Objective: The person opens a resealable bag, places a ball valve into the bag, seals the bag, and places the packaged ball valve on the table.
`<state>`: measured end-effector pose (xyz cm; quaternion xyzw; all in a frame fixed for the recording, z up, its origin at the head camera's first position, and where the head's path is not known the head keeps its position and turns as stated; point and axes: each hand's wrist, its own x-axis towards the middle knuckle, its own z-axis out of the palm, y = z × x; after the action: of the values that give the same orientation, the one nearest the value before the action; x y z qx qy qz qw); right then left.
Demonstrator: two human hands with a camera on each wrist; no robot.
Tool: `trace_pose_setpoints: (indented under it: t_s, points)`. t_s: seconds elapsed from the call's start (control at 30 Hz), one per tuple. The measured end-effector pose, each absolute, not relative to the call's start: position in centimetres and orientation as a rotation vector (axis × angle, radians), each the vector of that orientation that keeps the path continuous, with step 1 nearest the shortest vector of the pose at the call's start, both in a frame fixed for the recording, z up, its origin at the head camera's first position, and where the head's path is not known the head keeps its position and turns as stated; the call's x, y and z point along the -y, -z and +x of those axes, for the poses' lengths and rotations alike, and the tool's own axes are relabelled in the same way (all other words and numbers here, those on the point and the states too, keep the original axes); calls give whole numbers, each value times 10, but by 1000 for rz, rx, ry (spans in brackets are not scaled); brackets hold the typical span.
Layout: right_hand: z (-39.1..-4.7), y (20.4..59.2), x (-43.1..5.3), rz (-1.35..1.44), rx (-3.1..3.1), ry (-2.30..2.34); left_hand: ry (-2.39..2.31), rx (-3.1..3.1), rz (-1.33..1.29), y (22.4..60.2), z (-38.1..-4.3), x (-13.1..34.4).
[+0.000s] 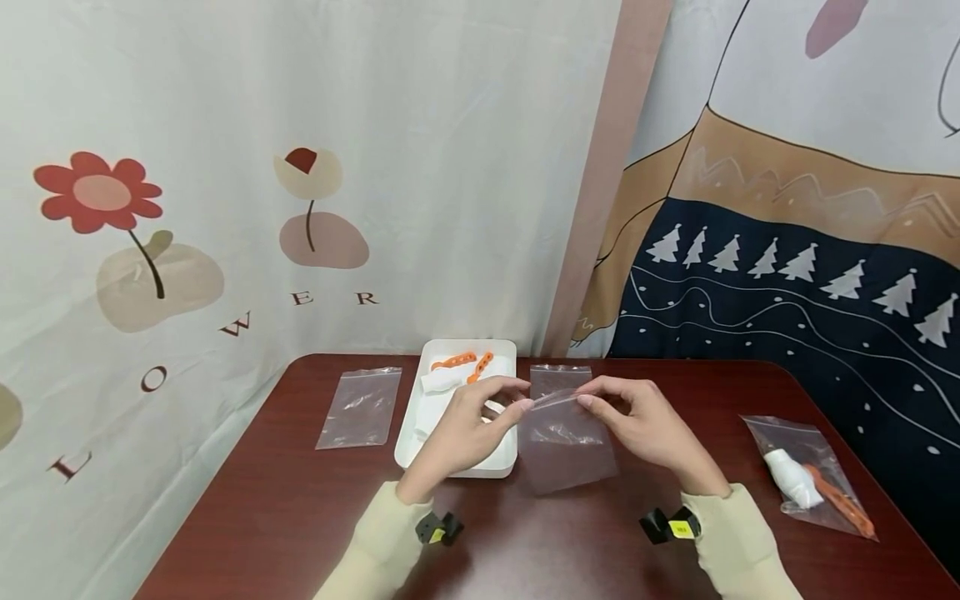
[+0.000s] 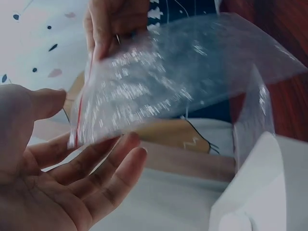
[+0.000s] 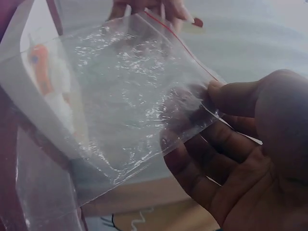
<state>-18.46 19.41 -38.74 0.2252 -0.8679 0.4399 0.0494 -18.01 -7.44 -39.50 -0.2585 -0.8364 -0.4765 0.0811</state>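
Note:
A clear zip bag (image 1: 568, 446) with a red line along its mouth hangs above the table. My right hand (image 1: 651, 421) pinches one end of that mouth between thumb and fingers, as the right wrist view shows. At the opposite corner is my left hand (image 1: 468, 425), its thumb (image 2: 48, 103) apart from the fingers and the bag's edge close by the fingertips. The bag looks flat, with nothing inside. Behind the left hand stands a white tray (image 1: 405, 454) with orange perforated strips (image 1: 455, 360) and white wrapped pieces (image 1: 442, 380), partly hidden by that hand.
Another clear bag (image 1: 360, 408) lies flat left of the tray. One more bag (image 1: 561, 377) lies behind the held one. On the right, a filled bag (image 1: 806, 446) contains a white piece (image 1: 793, 477) and an orange strip (image 1: 840, 500). Curtains border the table (image 1: 300, 517).

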Motion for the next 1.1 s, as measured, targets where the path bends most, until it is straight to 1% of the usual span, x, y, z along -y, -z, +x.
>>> trace_pose_setpoints:
  t_s: [0.3, 0.57, 0.7, 0.9, 1.1]
  points:
    - [-181, 390, -176, 884, 2609, -1381, 1391, 2464, -932, 388, -170, 66]
    - [-178, 390, -170, 923, 2585, -1391, 1334, 2501, -958, 384, -165, 68]
    - [-178, 390, -170, 919, 2565, -1396, 1408, 2570, -938, 383, -163, 69]
    - [-178, 391, -169, 916, 2564, -1374, 1623, 2687, -822, 384, -162, 67]
    - [-177, 389, -168, 869, 2536, -1335, 1725, 2686, -773, 385, -164, 67]
